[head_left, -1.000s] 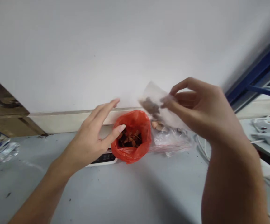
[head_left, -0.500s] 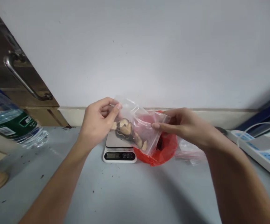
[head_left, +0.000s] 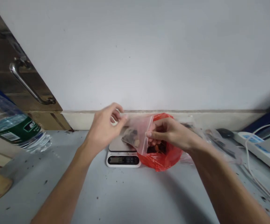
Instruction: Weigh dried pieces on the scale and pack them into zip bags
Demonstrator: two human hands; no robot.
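A clear zip bag (head_left: 137, 127) with slices of dried mushroom (head_left: 132, 137) in it hangs tilted over the kitchen scale (head_left: 123, 160). My right hand (head_left: 165, 132) pinches the bag's right edge between thumb and fingers. At the bag's left end is my left hand (head_left: 106, 124), its thumb and forefinger apart; the thumb tip is blurred close to the plastic. Right beside the scale stands an open red plastic bag (head_left: 163, 163) with dark pieces inside, partly covered by my right hand. The scale's display is lit, its digits hard to read.
Clear plastic bags (head_left: 223, 144) lie behind my right forearm. At the right are a power strip (head_left: 261, 146), a white cable (head_left: 249, 161) and a dark rounded object (head_left: 225, 133). A water bottle (head_left: 18, 127) is at the left. A wall (head_left: 149, 62) rises behind the table.
My left hand's thumb and forefinger have parted from their pinch on the zip bag. The bag has swung and its right edge is drawn in to my right hand. The view has shifted slightly.
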